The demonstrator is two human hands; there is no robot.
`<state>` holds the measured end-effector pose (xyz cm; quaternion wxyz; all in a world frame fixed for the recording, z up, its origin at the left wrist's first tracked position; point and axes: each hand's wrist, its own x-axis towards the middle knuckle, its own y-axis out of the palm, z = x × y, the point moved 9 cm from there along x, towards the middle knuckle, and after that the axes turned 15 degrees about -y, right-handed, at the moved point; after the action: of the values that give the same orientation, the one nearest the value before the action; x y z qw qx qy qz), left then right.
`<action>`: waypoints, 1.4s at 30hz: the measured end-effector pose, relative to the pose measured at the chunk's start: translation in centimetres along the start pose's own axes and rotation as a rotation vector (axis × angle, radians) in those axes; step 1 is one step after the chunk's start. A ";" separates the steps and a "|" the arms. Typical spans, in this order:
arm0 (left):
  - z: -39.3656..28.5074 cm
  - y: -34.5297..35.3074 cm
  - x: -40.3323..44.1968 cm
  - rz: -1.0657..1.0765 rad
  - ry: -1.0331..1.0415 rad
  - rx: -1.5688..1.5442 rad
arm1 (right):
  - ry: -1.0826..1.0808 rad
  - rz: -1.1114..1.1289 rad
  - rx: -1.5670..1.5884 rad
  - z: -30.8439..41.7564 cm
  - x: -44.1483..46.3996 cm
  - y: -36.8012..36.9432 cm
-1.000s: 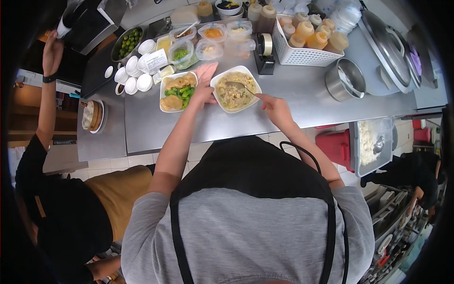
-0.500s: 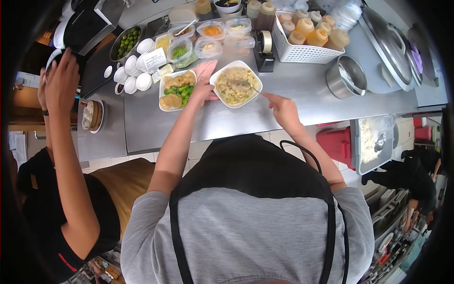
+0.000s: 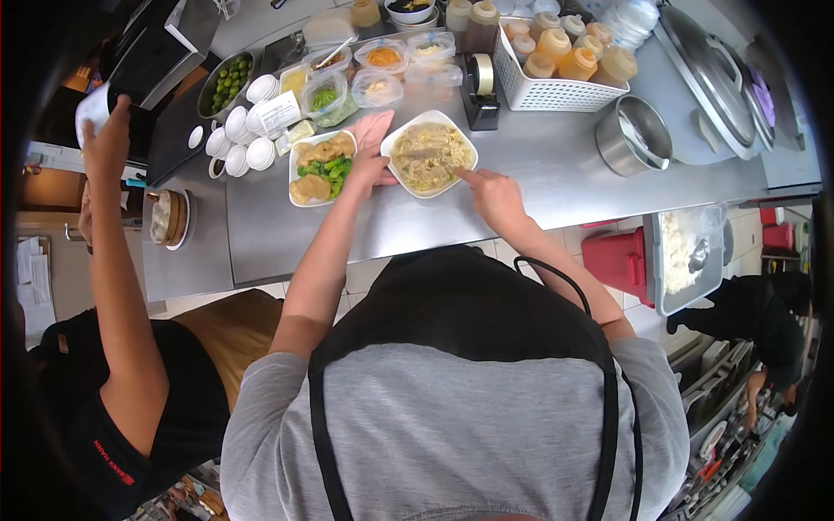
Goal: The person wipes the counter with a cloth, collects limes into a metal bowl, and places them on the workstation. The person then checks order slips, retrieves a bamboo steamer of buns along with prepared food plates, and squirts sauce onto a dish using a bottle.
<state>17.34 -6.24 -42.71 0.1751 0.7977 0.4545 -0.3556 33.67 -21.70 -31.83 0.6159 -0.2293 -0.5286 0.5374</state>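
A white square bowl (image 3: 472, 139) of fried-rice-like food (image 3: 426, 165) stands on the steel counter in front of me. My left hand (image 3: 368, 171) is at its left side, fingers closed against the rim. My right hand (image 3: 495, 198) is at the lower right rim, closed on a spoon whose bowl end lies in the rice; most of its handle is hidden. Left of my left hand sits a second white bowl (image 3: 295, 193) with green vegetables and pale brown pieces. A pink cloth (image 3: 373, 130) lies just behind my left hand, between the bowls.
Clear tubs (image 3: 382, 56) of toppings, small white cups (image 3: 260, 154) and a tape dispenser (image 3: 480, 95) line the back. A white basket (image 3: 565, 97) holds squeeze bottles; a steel pot (image 3: 632, 135) stands right. A co-worker's raised hand (image 3: 106, 143) is at far left.
My right hand has moved left and closer to the bowl, and the spoon has shifted left in the rice. My left hand stays at the bowl. The co-worker's arm at left has shifted.
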 end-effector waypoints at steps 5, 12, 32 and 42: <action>0.4 -0.2 0.5 0.002 -0.018 -0.022 | 0.034 -0.015 0.040 -0.5 0.4 -2.4; 0.2 -0.1 0.4 -0.004 -0.010 -0.034 | 0.106 -0.015 -0.009 -2.8 0.0 -1.9; 0.8 0.3 0.0 -0.048 -0.020 0.020 | 0.882 0.037 -0.785 -28.8 -11.6 -22.2; 6.9 0.0 -5.1 0.069 -0.071 -0.308 | -0.019 -0.066 0.244 -7.7 13.3 0.7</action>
<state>12.84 -13.47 -43.78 0.3234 0.7634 0.4695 -0.3035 38.43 -7.28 -29.68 0.6517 -0.1300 -0.4722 0.5791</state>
